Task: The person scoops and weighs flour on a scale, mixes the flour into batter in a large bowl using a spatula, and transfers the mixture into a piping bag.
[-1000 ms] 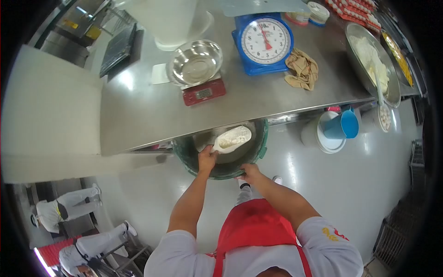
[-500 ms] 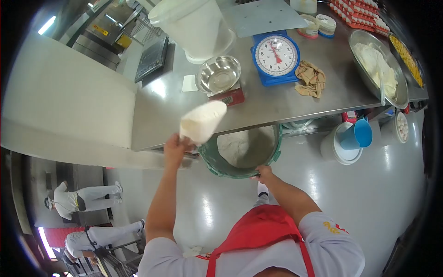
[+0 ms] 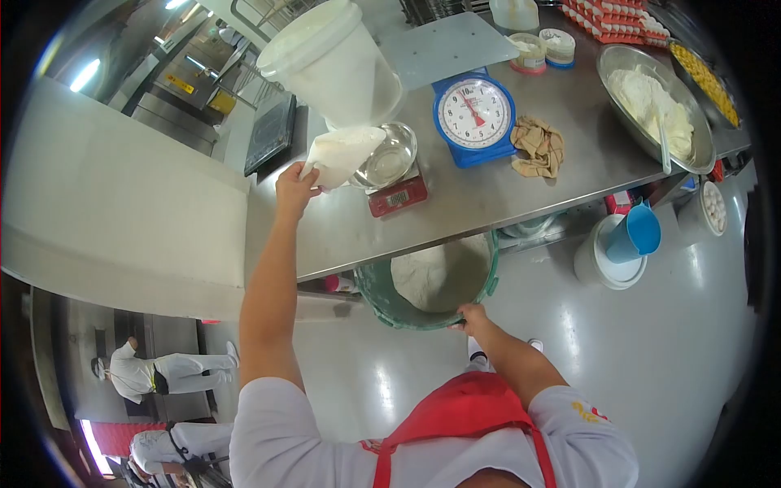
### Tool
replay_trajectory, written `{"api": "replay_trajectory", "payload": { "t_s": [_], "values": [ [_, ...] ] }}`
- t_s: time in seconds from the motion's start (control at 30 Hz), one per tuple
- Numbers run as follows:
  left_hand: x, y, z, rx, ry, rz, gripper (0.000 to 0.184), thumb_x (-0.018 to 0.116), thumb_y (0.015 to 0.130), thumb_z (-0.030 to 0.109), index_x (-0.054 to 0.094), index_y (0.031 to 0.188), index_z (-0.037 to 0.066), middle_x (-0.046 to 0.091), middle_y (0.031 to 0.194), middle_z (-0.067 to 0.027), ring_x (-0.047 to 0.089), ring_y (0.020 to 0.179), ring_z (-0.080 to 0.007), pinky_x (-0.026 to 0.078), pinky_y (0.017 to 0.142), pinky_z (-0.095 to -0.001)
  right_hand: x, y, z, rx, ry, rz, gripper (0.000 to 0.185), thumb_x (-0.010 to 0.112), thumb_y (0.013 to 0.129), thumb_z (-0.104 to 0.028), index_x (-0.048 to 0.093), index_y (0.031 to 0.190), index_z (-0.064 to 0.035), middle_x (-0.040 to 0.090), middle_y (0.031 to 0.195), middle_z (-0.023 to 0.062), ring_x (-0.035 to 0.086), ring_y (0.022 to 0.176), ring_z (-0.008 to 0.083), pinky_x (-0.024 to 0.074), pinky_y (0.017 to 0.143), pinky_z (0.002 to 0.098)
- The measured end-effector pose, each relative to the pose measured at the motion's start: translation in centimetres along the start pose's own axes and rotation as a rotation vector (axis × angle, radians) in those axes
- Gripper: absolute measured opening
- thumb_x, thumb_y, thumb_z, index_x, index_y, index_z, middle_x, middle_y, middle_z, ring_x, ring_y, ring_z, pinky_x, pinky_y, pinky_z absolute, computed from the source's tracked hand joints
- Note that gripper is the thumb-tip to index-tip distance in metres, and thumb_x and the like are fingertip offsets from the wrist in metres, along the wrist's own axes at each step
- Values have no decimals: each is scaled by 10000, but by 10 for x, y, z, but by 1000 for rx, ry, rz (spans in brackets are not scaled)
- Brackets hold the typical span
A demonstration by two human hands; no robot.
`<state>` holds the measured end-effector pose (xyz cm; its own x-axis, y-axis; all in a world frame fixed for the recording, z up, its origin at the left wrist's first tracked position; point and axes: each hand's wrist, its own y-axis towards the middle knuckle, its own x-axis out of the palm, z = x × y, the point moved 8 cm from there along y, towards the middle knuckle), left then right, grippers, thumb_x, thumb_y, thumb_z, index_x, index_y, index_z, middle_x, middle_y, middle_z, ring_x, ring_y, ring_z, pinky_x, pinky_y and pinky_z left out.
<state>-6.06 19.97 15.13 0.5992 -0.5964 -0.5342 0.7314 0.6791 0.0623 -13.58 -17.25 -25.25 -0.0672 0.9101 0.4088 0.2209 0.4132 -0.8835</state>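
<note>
My left hand (image 3: 295,191) is closed on the handle of a white scoop (image 3: 346,156). The scoop carries white powder that looks like flour, and it is over the left side of a metal bowl (image 3: 389,163). That bowl rests on a small red digital scale (image 3: 399,198); its reading is too small to make out. Below the table edge stands a green tub (image 3: 382,302) with white powder (image 3: 423,276) inside. The fingers of my right hand (image 3: 469,317) are wrapped round the tub's near rim.
On the steel table (image 3: 342,240) are a white bucket (image 3: 342,69), a blue dial scale (image 3: 474,118), a crumpled cloth (image 3: 538,148) and a large bowl (image 3: 622,106). A lidded bucket (image 3: 594,264) with a blue jug (image 3: 634,233) stands on the floor. Two people are at lower left.
My left hand has lifted the scoop from above the tub's left side, up and forward to the metal bowl. My right hand stays on the tub rim. The whole view has shifted slightly.
</note>
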Motion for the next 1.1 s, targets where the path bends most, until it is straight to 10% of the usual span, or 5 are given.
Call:
{"api": "replay_trajectory", "payload": {
  "t_s": [0.7,0.97,1.1],
  "values": [
    [-9,4,5,24,-12,80,186,617,813,81,625,967,-23,642,794,-86,631,673,-129,549,554,-253,-5,10,4,16,12,55,184,500,791,32,468,963,89,492,1000,247,583,812,464,557,628,589],
    [43,3,79,576,1013,154,236,638,725,115,624,960,95,621,925,-127,610,784,-340,489,700,-409,-1,0,0,6,-10,51,270,476,792,49,423,1053,89,489,1044,258,586,832,468,559,643,581],
    [69,2,98,751,1154,156,131,522,761,81,608,860,72,593,899,-122,594,861,-299,496,669,-403,-3,0,1,16,8,59,306,463,791,52,403,1089,89,487,1074,270,584,852,469,554,660,586]
  ]
}}
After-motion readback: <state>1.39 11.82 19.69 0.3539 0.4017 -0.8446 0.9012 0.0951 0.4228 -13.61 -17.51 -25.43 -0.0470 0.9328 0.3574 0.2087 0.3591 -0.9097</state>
